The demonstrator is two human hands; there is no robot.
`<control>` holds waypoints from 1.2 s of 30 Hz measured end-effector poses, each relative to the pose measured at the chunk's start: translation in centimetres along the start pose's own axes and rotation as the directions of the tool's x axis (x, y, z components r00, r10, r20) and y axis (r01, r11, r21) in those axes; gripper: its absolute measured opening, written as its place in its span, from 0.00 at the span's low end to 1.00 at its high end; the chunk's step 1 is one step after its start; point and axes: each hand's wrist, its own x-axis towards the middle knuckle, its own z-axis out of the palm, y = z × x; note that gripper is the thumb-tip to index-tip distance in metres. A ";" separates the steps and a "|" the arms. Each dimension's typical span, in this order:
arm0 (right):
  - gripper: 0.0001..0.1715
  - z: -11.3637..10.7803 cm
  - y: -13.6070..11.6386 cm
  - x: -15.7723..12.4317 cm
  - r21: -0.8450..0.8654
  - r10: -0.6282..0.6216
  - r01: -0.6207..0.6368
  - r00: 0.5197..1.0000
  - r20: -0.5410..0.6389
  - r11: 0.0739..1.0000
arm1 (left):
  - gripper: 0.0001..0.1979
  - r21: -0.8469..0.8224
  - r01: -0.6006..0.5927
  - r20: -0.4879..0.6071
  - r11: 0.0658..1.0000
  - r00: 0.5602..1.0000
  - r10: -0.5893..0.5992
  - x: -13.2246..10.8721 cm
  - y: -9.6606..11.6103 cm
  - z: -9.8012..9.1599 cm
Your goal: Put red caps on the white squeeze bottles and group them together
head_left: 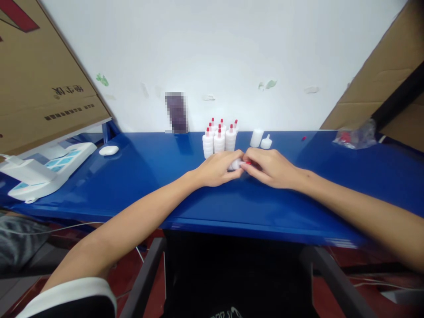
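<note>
My left hand is closed around a small white squeeze bottle, which lies tilted with its nozzle to the right. At that nozzle, the fingertips of my right hand pinch a red tip cap. Whether the cap is seated on the nozzle is hard to make out. Just beyond my left hand stands a tight group of white squeeze bottles with red tips. An uncapped white bottle body and a loose white nozzle top rest behind my right hand.
A clear plastic bag with red pieces lies at the far right, and a single red cap nearby. On the left are a white power strip with a plugged-in adapter and a white oval case. Cardboard flanks the blue table.
</note>
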 end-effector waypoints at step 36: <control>0.27 -2.2 3.3 0.3 -0.069 0.330 -0.323 0.915 0.232 0.944 | 0.21 0.031 -0.019 0.064 0.999 0.998 0.017 0.0 -0.1 -0.4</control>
